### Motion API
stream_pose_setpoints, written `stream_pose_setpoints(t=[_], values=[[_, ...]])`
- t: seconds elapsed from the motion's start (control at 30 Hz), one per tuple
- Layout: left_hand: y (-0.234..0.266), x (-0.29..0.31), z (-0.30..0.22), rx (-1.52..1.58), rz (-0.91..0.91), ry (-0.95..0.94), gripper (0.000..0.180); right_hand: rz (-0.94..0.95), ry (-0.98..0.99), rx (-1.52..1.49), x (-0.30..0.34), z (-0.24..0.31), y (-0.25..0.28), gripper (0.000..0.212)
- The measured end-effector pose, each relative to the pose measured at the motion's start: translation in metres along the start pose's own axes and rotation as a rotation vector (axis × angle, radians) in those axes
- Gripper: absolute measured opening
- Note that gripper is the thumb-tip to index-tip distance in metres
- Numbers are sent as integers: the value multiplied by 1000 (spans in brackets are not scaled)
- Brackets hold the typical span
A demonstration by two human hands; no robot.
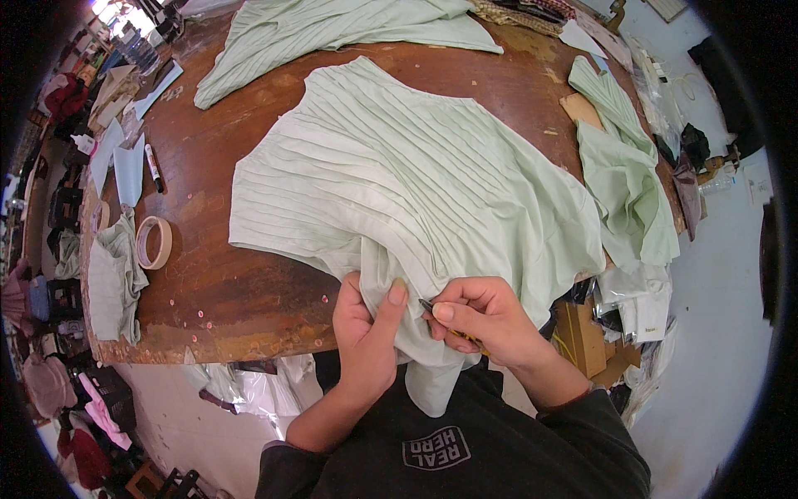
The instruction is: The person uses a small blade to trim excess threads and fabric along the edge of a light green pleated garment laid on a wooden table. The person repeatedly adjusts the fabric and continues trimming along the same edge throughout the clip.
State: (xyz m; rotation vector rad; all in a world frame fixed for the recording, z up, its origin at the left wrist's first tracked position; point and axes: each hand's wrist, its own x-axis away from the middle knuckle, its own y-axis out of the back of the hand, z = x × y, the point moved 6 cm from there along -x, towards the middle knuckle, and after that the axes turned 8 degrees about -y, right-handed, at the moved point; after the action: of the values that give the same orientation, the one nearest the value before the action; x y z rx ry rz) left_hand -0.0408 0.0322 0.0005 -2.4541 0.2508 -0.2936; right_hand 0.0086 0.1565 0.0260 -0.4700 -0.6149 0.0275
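A pale green pleated garment piece (391,166) lies spread over the table, its near edge gathered up and hanging over the front. My left hand (368,328) is closed on that near edge, the thumb pressing the cloth against the fingers. Close beside it, my right hand (478,320) pinches a small pointed tool (426,305) with a dark metal tip and a bit of yellow at its other end. The tip points left, at the cloth next to my left thumb. Most of the tool is hidden in my fingers.
The brown wooden table (199,274) also carries a tape roll (154,242), a marker (154,168) and folded green cloth (116,279) on the left. More green pieces lie at the far side (332,25) and right (623,166). A cardboard box (580,339) stands below, right.
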Motion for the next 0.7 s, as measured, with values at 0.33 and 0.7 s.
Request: stream_pose_setpoints(t=[0.33,0.7], values=[[2,2,-1,-73,-17,-66,16,-35,25,40,1,0,0,17],[1,4,-2,-110,6,-100,17,-53,30,87,4,0,0,16]])
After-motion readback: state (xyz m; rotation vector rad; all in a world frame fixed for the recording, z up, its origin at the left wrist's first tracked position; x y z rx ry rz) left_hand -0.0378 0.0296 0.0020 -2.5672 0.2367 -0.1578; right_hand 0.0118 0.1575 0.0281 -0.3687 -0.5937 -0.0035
